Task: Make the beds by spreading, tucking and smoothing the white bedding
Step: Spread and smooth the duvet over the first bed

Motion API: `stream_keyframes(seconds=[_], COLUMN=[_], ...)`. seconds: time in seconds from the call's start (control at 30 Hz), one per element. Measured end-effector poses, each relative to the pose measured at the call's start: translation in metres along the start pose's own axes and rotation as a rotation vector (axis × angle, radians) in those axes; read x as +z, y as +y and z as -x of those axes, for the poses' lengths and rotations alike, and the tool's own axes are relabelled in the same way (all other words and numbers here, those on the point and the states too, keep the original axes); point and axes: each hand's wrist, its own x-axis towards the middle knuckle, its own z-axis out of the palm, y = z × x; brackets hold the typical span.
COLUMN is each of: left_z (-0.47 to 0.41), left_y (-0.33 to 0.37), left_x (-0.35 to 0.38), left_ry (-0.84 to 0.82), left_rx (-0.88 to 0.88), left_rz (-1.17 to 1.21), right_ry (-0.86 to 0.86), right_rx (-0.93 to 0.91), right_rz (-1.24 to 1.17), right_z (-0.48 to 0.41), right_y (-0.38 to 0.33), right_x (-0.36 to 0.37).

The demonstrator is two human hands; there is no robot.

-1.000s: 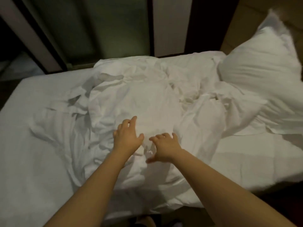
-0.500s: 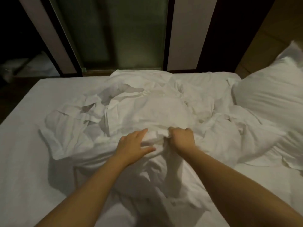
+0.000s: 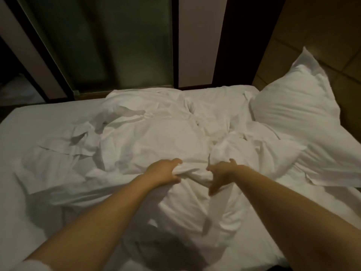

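A crumpled white duvet (image 3: 156, 137) lies heaped in the middle of the bed, over a smooth white fitted sheet (image 3: 39, 126). My left hand (image 3: 163, 172) grips a bunched fold of the duvet near its front edge. A hand's width to the right, my right hand (image 3: 221, 174) pinches the same twisted fold, thumb pointing down. The cloth between the two hands is gathered into a tight ridge and lifted a little off the mattress. A white pillow (image 3: 293, 106) leans at the bed's right end.
A dark-framed frosted glass panel (image 3: 121, 45) and a pale wall strip (image 3: 201, 40) stand right behind the bed's far edge. Tiled flooring (image 3: 322, 36) shows at the upper right. A second white bed (image 3: 17, 90) is partly visible at the far left.
Both hands went from lying flat on the duvet to gripping a fold of it. They have drawn apart and lifted the bunched cloth.
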Motion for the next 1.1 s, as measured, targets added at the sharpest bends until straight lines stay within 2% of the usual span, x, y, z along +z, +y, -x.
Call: stream_keyframes(seconds=[0.13, 0.3, 0.43, 0.57, 0.77, 0.9, 0.97, 1.03, 1.1], left_z=[-0.009, -0.014, -0.016, -0.015, -0.013, -0.004, 0.005, 0.020, 0.038], left_y=[0.044, 0.108, 0.140, 0.147, 0.153, 0.130, 0.100, 0.062, 0.033], left_x=[0.033, 0.058, 0.090, 0.110, 0.107, 0.097, 0.089, 0.081, 0.074], left_ry=[-0.111, -0.154, -0.147, -0.124, -0.022, -0.172, -0.251, -0.222, -0.079], left_rx=[-0.026, 0.074, 0.103, 0.111, 0.189, 0.169, 0.096, -0.001, -0.109], left_rz=[-0.016, -0.001, -0.056, -0.058, -0.055, -0.133, -0.223, -0.311, -0.365], right_ry=[-0.036, -0.266, -0.386, -0.267, 0.293, 0.274, 0.249, 0.265, 0.283], right_rx=[-0.005, 0.195, 0.267, 0.269, 0.258, 0.404, 0.487, 0.575, 0.521], right_rz=[0.074, -0.027, -0.188, -0.225, 0.069, 0.005, -0.108, -0.309, -0.450], right_z=[0.005, 0.012, 0.022, 0.028, 0.062, 0.070, 0.070, 0.061, 0.049], right_y=[0.029, 0.111, 0.135, 0.140, 0.148, 0.135, 0.133, 0.132, 0.122], right_x=[0.031, 0.089, 0.145, 0.172, 0.162, 0.162, 0.154, 0.140, 0.110])
